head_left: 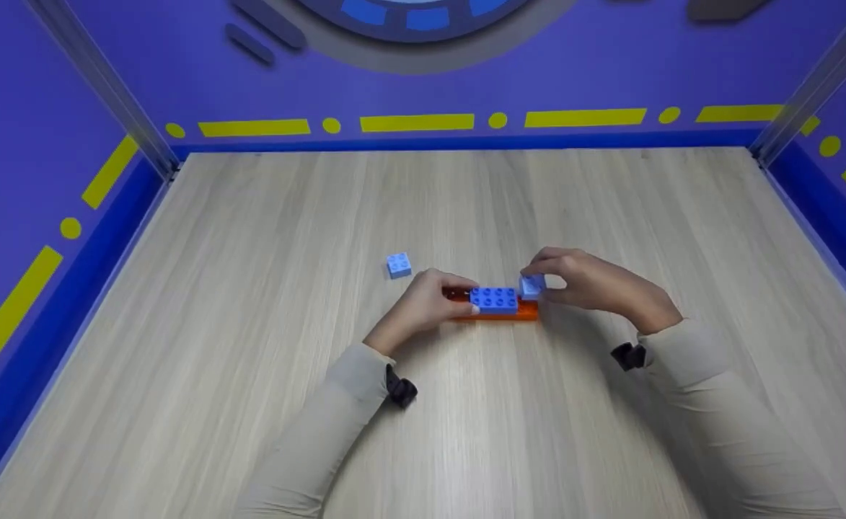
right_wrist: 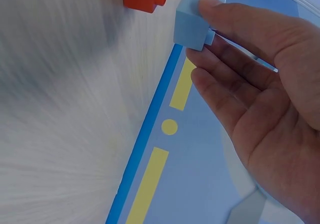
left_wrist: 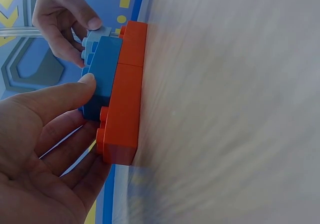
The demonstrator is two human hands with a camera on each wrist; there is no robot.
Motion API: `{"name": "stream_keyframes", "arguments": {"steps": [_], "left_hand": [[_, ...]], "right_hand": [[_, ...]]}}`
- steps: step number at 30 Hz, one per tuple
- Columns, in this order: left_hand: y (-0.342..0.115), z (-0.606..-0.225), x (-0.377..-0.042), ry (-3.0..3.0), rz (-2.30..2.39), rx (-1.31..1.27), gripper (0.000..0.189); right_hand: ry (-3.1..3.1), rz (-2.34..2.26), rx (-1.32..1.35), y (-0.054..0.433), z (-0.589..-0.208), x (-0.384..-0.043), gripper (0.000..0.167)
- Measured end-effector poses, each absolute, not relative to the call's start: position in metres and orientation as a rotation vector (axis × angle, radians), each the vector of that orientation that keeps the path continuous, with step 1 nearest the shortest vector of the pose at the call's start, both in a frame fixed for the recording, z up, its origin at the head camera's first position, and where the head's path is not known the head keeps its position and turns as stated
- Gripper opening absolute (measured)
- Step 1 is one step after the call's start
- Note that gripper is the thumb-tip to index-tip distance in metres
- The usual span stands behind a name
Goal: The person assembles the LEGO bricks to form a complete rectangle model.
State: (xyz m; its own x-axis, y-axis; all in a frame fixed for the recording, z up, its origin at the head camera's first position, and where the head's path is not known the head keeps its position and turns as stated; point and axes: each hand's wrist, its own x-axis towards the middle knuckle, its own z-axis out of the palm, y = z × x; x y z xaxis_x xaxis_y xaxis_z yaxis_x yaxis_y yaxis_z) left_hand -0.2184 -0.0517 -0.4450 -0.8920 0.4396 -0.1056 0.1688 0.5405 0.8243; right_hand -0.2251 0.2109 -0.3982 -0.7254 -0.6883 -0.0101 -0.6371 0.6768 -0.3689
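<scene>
Near the middle of the wood-grain tabletop [head_left: 466, 447], two orange-red toy building bricks [left_wrist: 125, 104] lie end to end, their seam visible from the left wrist. On top, a blue eight-stud brick [head_left: 494, 299] bridges that seam and appears seated, so this upper joint looks done. The person's left hand [head_left: 430, 299] grips the blue brick's left end, thumb on the near side and fingers round the far side; bare orange-red studs show beside it.

The right hand [head_left: 588, 281] pinches a light-blue four-stud brick [head_left: 531, 287] between thumb and fingers, just beside the blue brick and over the bare studs at the row's right end. A gap shows beneath it, so it seems not yet joined. A second light-blue brick [head_left: 398, 265] lies loose, studs up, beyond the left hand and apart from the row; it too is unattached.
</scene>
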Motion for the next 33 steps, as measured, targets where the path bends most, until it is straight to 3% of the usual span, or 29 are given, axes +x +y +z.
{"name": "stream_keyframes", "arguments": {"steps": [33], "left_hand": [[-0.0512,-0.4441,-0.2183,2.471,1.285,0.478,0.038]], "right_hand": [[2.673,-0.495,-1.148,0.2076,-0.4019,-0.2218,0.034]]}}
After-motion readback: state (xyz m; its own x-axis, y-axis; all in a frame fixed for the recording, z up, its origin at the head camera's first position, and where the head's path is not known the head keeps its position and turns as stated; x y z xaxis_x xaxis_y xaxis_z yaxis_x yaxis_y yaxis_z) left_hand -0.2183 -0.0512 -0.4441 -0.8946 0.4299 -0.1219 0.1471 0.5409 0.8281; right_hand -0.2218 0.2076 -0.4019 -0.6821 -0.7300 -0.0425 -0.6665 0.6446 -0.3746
